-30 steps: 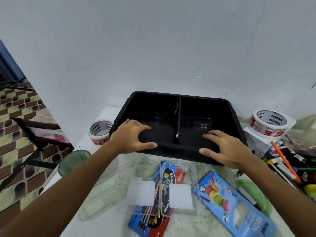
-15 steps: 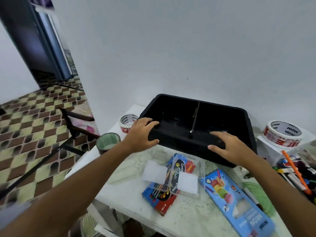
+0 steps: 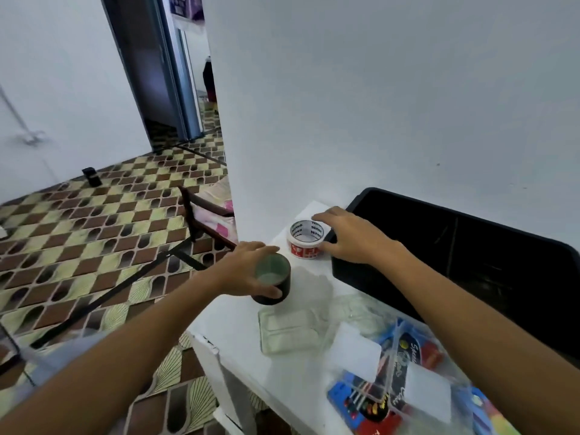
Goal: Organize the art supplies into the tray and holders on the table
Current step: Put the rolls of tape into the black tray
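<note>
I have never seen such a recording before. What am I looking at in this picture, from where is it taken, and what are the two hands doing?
There is no machine here. A person wears a wide-angle camera on the head, and it looks forward and down, so you see that person's own arms reaching out.

The left hand curls around a dark cup near the edge of the white table. The right hand reaches over a roll of tape, fingers and thumb at its sides; whether the grip has closed on it I cannot tell.

Right of the tape stands a black tray. Nearer the person lie a clear plastic case and boxes of coloured pencils under another clear case. To the left, past the table edge, you see the tiled floor.
</note>
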The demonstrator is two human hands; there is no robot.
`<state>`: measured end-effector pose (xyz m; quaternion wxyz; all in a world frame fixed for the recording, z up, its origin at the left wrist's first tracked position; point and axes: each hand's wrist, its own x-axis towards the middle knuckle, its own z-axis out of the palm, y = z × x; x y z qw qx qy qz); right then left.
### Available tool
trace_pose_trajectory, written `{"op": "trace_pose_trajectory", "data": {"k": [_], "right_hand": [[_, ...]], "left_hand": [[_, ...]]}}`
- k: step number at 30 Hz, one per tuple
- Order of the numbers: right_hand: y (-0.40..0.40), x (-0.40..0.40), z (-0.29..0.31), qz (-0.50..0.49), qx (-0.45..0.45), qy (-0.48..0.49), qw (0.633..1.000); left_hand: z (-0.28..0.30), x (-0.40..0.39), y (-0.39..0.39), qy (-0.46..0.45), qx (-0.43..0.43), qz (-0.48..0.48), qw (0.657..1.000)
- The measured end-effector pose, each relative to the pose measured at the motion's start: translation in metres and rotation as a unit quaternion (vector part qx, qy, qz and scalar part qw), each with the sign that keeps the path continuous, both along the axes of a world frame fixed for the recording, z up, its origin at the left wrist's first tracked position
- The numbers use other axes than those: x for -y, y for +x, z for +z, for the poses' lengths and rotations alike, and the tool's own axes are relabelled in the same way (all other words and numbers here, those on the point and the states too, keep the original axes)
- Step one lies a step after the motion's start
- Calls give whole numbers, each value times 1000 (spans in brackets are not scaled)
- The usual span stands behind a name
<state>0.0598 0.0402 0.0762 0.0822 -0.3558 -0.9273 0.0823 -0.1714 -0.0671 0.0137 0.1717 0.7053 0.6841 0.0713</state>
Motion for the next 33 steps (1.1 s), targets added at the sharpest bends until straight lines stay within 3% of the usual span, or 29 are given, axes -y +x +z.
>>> {"op": "trace_pose_trajectory", "data": {"k": [8, 12, 15, 18, 25, 33], "right_hand": [[-84, -71, -31, 23, 254, -7, 967], [-101, -86, -44, 10, 299, -58, 953], [-106, -91, -54, 3, 262, -46, 964], [-103, -98, -51, -23, 159, -97, 982], [-61, -116, 26, -87, -79, -67, 991], [45, -106, 73, -209, -92, 7, 974]], "left_hand": [[-15, -33, -20, -49, 25, -89, 995], [-10, -53, -42, -22, 44, -115, 992], [-2, -72, -61, 7, 55, -111, 992], [9, -90, -70, 12, 53, -117, 992], [43, -129, -58, 40, 56, -139, 988], [91, -192, 20, 111, 82, -211, 968]]}}
